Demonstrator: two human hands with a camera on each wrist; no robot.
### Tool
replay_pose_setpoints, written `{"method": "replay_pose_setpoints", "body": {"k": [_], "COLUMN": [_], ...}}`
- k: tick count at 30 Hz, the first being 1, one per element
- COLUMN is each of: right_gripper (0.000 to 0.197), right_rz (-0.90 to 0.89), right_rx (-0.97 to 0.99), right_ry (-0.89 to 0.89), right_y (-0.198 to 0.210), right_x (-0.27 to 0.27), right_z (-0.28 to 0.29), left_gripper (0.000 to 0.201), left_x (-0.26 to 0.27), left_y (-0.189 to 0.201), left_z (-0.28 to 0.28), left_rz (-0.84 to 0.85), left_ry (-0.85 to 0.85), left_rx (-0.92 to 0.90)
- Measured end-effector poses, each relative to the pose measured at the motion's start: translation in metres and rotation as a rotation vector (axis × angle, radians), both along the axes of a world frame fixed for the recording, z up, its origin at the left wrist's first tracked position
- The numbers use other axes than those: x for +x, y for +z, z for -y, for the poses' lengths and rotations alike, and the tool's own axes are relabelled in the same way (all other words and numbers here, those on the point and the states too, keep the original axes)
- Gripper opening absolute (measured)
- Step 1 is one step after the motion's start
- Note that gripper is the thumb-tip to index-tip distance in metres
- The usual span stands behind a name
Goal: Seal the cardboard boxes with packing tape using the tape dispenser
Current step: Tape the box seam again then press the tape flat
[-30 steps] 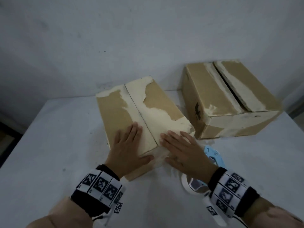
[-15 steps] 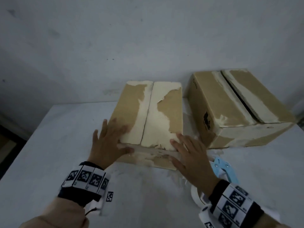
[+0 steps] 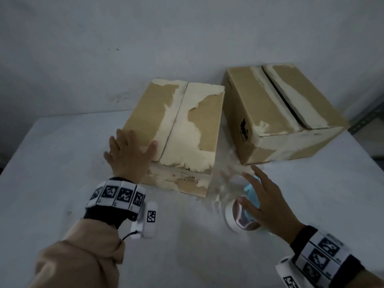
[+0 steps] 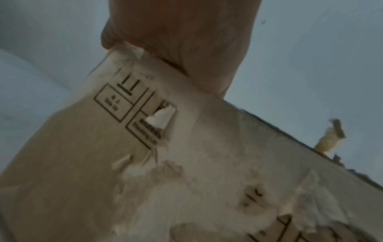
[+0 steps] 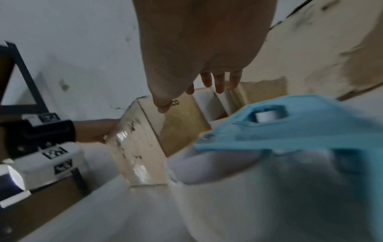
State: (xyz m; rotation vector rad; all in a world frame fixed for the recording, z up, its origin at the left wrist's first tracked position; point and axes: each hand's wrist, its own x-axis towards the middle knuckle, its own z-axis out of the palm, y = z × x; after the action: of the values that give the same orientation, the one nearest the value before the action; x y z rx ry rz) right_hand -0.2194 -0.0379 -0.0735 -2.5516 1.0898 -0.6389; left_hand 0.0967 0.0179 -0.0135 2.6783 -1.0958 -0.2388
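Note:
A torn cardboard box (image 3: 187, 125) with its flaps closed stands mid-table. My left hand (image 3: 129, 154) lies flat on its near left corner, fingers straight; the left wrist view shows the palm (image 4: 186, 41) pressing the box edge (image 4: 145, 147). A second box (image 3: 276, 113) stands to the right, a dark gap along its top seam. The blue tape dispenser (image 3: 250, 193) with its white tape roll (image 3: 233, 217) lies on the table by the first box's right corner. My right hand (image 3: 268, 202) hovers over it with fingers spread, holding nothing. In the right wrist view the dispenser (image 5: 290, 131) sits just below the fingers (image 5: 219, 81).
A white table (image 3: 62, 183) meets a grey wall (image 3: 187, 38) behind the boxes. Torn paper scraps (image 3: 224, 183) lie between the two boxes. A metal shelf frame (image 3: 369, 117) shows at the far right edge.
The first box has been turned square to me. My right hand left its front corner and moved back over the tape dispenser. My left hand stayed on the left corner.

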Motion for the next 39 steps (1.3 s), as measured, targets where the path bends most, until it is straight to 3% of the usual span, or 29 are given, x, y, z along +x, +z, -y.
{"method": "replay_pose_setpoints", "body": {"k": [4,6,8,14,19,22,27,33,36,39], "right_gripper": [0.066,0.071,0.073,0.096,0.110,0.112,0.098,0.074,0.063,0.040], "right_rz": [-0.125,-0.148,-0.166,-0.212,-0.114,-0.090,-0.134,-0.081,0.084,0.318], "right_rx": [0.011,0.020,0.028,0.142,0.319,0.308,0.206,0.109,0.193,0.319], "right_ry": [-0.064,-0.096,-0.135,-0.216,-0.169,-0.100,0.007,0.033,-0.019,-0.065], "right_y": [-0.017,-0.018,-0.019,-0.031,-0.039,-0.037,-0.042,-0.021,0.007,0.039], "right_x": [-0.033,-0.039,-0.044,-0.074,-0.082,-0.090,-0.103,-0.105,-0.103,-0.096], "right_z": [0.003,0.004,0.007,0.002,-0.008,-0.005,-0.010,-0.015,-0.015,-0.007], "left_gripper": [0.048,0.049,0.053,0.060,0.060,0.059,0.059,0.059,0.059,0.056], "left_x": [-0.007,-0.015,-0.027,-0.036,-0.040,-0.040,-0.040,-0.037,-0.033,-0.014], "left_y": [0.008,0.010,0.011,0.004,0.006,0.006,0.005,0.004,0.005,0.011], "left_z": [0.004,0.011,0.016,0.014,0.014,0.014,0.013,0.014,0.016,0.025], "left_rz": [0.160,0.076,-0.008,0.125,0.153,0.155,0.177,0.165,0.198,0.272], "left_ry": [-0.222,-0.330,-0.341,-0.349,-0.354,-0.342,-0.348,-0.336,-0.354,-0.357], "left_rx": [0.098,0.150,0.183,0.192,0.203,0.190,0.185,0.183,0.184,0.121]}}
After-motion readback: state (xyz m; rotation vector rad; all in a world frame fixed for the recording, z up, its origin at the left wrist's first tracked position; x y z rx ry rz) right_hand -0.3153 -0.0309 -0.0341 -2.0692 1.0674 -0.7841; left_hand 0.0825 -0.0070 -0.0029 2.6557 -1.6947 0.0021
